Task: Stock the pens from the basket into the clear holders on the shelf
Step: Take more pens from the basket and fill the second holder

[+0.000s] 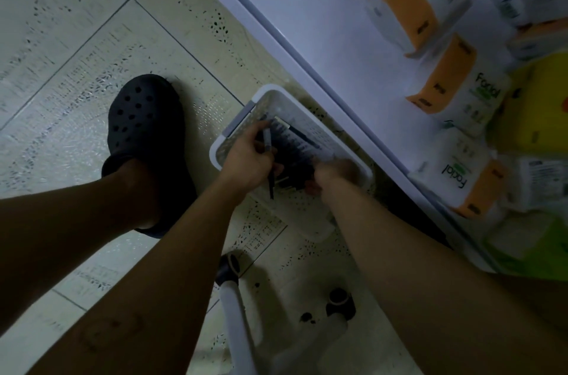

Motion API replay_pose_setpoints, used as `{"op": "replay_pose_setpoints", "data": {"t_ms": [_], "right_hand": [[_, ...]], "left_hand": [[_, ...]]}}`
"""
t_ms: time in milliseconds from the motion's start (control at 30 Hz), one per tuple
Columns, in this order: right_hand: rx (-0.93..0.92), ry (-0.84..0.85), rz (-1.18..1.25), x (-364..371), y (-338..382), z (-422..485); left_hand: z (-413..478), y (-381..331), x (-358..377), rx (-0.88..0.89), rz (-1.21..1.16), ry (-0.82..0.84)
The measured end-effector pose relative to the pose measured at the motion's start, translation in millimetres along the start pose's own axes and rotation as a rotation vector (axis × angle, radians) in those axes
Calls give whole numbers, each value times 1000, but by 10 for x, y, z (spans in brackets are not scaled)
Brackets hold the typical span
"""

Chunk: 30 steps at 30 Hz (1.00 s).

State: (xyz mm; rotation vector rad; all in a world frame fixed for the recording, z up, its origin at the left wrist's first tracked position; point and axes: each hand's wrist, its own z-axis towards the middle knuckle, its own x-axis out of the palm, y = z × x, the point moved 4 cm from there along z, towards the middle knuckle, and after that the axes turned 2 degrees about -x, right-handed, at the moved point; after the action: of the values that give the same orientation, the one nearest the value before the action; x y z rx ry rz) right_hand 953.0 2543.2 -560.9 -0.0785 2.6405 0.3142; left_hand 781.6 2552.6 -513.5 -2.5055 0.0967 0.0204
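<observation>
A white perforated basket [236, 125] stands on the tiled floor beside the shelf base, with several dark pens [295, 144] lying in it. My left hand [249, 159] is over the basket and grips a couple of dark pens [270, 156] that stick out above and below its fingers. My right hand [333, 173] reaches into the basket's right end among the pens; it is blurred and its fingers are hidden, so its hold is unclear. No clear holder is in view.
A white shelf [307, 21] runs diagonally at the right, stocked with facial tissue packs [445, 89] and yellow packages [534, 110]. My foot in a dark clog [144, 125] stands left of the basket. A white stool frame [236, 313] is below, near me.
</observation>
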Motion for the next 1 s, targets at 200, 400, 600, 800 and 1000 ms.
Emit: {"op": "replay_pose_setpoints", "data": {"t_ms": [200, 400, 600, 800, 1000], "right_hand": [[59, 34, 68, 113, -90, 118], [79, 148, 69, 49, -8, -2], [18, 135, 58, 8, -12, -128], [-353, 23, -155, -176, 66, -491], [-779, -4, -272, -413, 341, -1114]], "left_hand": [[-28, -64, -21, -4, -15, -15], [-84, -96, 7, -45, -142, -7], [-112, -170, 44, -43, -143, -18], [-212, -342, 27, 74, 59, -34], [-556, -652, -52, 199, 203, -110]]}}
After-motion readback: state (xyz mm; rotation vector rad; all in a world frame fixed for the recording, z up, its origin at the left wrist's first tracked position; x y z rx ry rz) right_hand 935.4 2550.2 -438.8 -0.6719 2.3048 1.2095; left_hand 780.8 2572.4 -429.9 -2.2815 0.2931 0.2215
